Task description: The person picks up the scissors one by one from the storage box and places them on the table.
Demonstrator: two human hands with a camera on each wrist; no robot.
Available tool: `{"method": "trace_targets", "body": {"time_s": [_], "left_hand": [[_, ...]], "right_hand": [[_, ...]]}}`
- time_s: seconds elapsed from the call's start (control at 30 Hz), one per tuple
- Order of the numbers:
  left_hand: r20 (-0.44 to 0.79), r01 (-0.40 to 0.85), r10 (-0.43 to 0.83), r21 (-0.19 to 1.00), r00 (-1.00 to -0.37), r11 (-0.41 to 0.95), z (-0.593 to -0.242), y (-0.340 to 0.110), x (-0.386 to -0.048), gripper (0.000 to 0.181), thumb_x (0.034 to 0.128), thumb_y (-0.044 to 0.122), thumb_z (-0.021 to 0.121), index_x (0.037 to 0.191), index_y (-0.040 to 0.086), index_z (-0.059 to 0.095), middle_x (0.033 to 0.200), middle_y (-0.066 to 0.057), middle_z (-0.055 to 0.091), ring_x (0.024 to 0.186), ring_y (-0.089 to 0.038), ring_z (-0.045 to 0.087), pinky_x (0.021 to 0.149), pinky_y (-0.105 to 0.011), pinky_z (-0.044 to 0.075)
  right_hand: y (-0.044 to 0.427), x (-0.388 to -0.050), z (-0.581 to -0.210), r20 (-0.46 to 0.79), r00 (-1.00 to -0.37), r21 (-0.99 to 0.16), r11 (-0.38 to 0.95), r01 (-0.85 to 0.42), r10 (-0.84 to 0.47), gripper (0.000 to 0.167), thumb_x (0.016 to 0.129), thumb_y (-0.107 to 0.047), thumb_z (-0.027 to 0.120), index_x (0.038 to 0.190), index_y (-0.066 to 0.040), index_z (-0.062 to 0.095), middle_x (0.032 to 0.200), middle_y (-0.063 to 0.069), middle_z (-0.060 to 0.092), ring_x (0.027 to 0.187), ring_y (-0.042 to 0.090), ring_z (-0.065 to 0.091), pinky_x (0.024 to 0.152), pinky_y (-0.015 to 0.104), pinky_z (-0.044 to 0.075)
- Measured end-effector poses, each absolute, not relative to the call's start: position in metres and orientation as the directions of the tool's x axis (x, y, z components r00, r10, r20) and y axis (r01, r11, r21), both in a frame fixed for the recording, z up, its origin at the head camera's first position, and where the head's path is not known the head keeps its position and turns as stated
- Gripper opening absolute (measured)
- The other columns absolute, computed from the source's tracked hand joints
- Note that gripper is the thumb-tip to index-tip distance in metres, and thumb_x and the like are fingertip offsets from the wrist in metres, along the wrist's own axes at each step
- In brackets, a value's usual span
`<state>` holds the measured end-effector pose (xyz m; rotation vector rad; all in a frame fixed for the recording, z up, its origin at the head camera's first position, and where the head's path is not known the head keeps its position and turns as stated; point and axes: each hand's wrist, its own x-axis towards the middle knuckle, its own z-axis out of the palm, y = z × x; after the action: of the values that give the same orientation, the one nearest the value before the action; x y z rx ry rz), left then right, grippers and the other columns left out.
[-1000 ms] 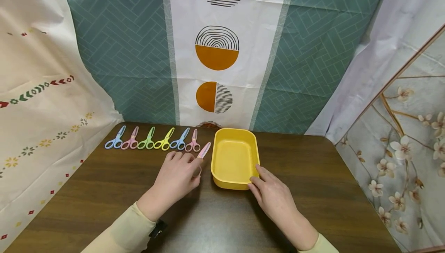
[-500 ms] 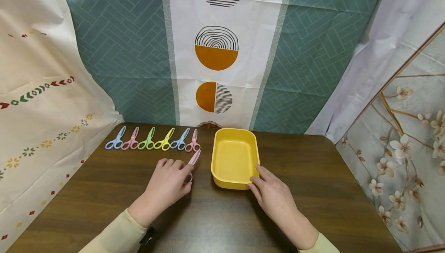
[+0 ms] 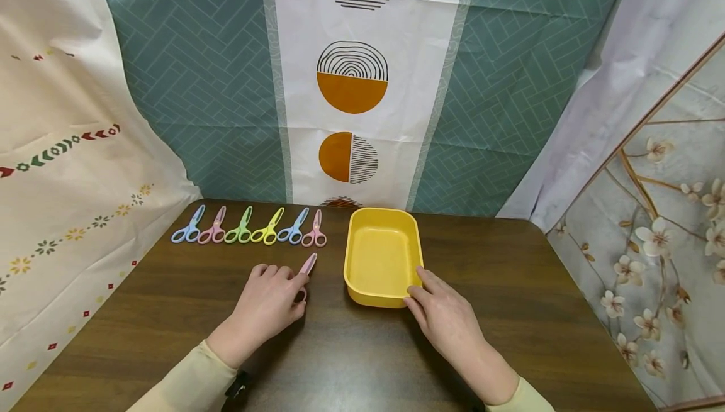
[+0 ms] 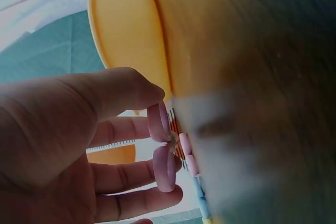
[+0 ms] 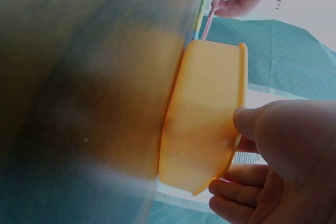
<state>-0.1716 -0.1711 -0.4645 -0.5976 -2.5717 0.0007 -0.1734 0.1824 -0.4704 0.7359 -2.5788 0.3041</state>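
Note:
My left hand (image 3: 266, 304) pinches a pair of pink scissors (image 3: 308, 265) by the handle loops, blades pointing away from me. In the left wrist view, the thumb presses one handle loop (image 4: 158, 121) and the fingers lie behind the other. The scissors are just above or on the table; I cannot tell which. To their right stands a yellow rectangular tray (image 3: 382, 299) with nothing in it. My right hand (image 3: 450, 321) holds the tray's near right corner, thumb outside and fingers over the rim, as the right wrist view also shows.
Several scissors lie in a row along the back left of the dark wooden table (image 3: 362, 361): blue (image 3: 189, 226), pink (image 3: 213, 226), green (image 3: 240, 227), yellow (image 3: 268, 228), another blue (image 3: 293, 228) and another pink (image 3: 314, 231). A patterned curtain (image 3: 351, 97) hangs behind the table.
My left hand has drawn the pink scissors left and towards me, away from the tray and in front of the row. My right hand and the tray have stayed put.

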Motion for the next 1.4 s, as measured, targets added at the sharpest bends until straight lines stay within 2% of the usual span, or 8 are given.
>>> {"method": "trace_targets", "body": {"time_s": [0.23,0.57,0.87,1.07,1.4], "left_hand": [[0.409,0.39,0.404,-0.123,-0.818,0.913,-0.47,-0.176,-0.172,0.03,0.0805,0.027,0.096,0.097,0.017,0.073,0.081,-0.006,0.066,0.076,-0.032,0.069,0.084,-0.061,0.053],[0.317,0.346,0.363,-0.11,-0.877,0.932,-0.469,-0.173,-0.169,0.031,0.084,0.034,0.096,0.1,0.019,0.074,0.09,-0.007,0.068,0.078,-0.031,0.071,0.087,-0.06,0.053],[0.289,0.373,0.387,-0.105,-0.876,0.922,-0.464,-0.172,-0.155,0.035,0.0884,0.038,0.093,0.109,0.016,0.075,0.112,-0.008,0.074,0.095,-0.032,0.074,0.1,-0.066,0.05],[0.224,0.4,0.404,-0.063,-0.887,0.914,-0.461,-0.17,-0.147,0.039,0.0911,0.037,0.091,0.118,0.013,0.077,0.123,-0.009,0.075,0.106,-0.034,0.075,0.108,-0.072,0.044],[0.202,0.395,0.403,-0.079,-0.893,0.915,-0.463,-0.171,-0.146,0.043,0.0911,0.039,0.091,0.123,0.013,0.077,0.126,-0.008,0.076,0.118,-0.033,0.071,0.11,-0.073,0.042]], "right_hand": [[0.182,-0.174,-0.47,0.47,-0.758,-0.082,0.832,-0.548,-0.452,0.023,0.097,-0.026,0.089,0.111,-0.01,0.083,0.145,0.022,0.069,0.134,0.036,0.068,0.103,0.053,0.059],[0.182,-0.173,-0.471,0.461,-0.769,-0.096,0.837,-0.539,-0.443,0.023,0.097,-0.027,0.089,0.112,-0.01,0.083,0.146,0.021,0.069,0.134,0.036,0.068,0.103,0.053,0.059],[0.182,-0.173,-0.471,0.457,-0.773,-0.097,0.84,-0.534,-0.439,0.024,0.097,-0.027,0.088,0.113,-0.01,0.083,0.146,0.021,0.069,0.135,0.036,0.068,0.103,0.054,0.059],[0.182,-0.173,-0.471,0.45,-0.781,-0.106,0.842,-0.528,-0.433,0.024,0.097,-0.027,0.088,0.113,-0.01,0.083,0.147,0.021,0.068,0.135,0.036,0.068,0.104,0.054,0.059],[0.182,-0.173,-0.472,0.456,-0.776,-0.098,0.843,-0.529,-0.435,0.024,0.097,-0.027,0.088,0.113,-0.01,0.084,0.147,0.02,0.068,0.134,0.036,0.068,0.102,0.054,0.059]]}}
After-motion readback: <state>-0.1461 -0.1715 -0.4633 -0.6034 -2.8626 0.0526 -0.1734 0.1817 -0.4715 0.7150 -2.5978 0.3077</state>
